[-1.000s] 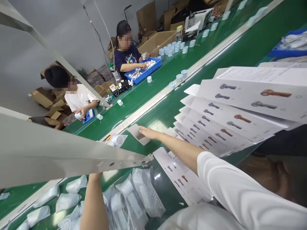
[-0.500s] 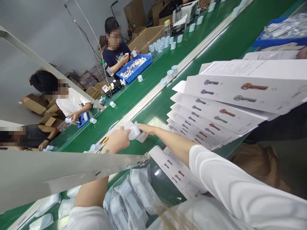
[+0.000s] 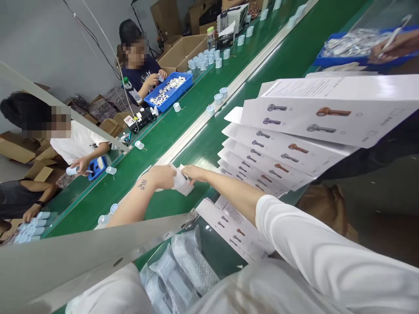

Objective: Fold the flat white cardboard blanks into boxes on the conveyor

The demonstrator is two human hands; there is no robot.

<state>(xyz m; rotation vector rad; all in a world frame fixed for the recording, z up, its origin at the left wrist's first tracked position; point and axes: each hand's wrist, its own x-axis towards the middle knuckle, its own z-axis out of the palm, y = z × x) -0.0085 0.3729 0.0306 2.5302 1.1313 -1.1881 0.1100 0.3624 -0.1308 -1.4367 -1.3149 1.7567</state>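
Observation:
My left hand [image 3: 164, 176] closes round a bubble-wrapped package [image 3: 178, 178] above the green conveyor belt. A small white carton [image 3: 186, 189] is tilted right beneath the package, and the lower end of the package is at the carton's top. Whether it is inside cannot be made out. My right hand [image 3: 195, 173] grips the carton's edge from the right, its fingers partly hidden. Near my body lie several bubble-wrapped packages [image 3: 193, 257]. Flat printed cartons [image 3: 229, 224] with pictures of handheld fans lie just below my right forearm.
A fanned stack of printed cartons [image 3: 294, 117] stands at the right. A metal post [image 3: 98, 257] crosses below my left arm. Pale blue cups [image 3: 218, 98] stand along the belt's white divider [image 3: 196, 126]. Co-workers sit opposite, one by a blue tray [image 3: 170, 93]; another's hand [image 3: 393, 47] holds a white item.
The wrapped package has come down against the carton, and my right fingers have bent onto its edge. The view has shifted; a co-worker's hand now shows at the upper right.

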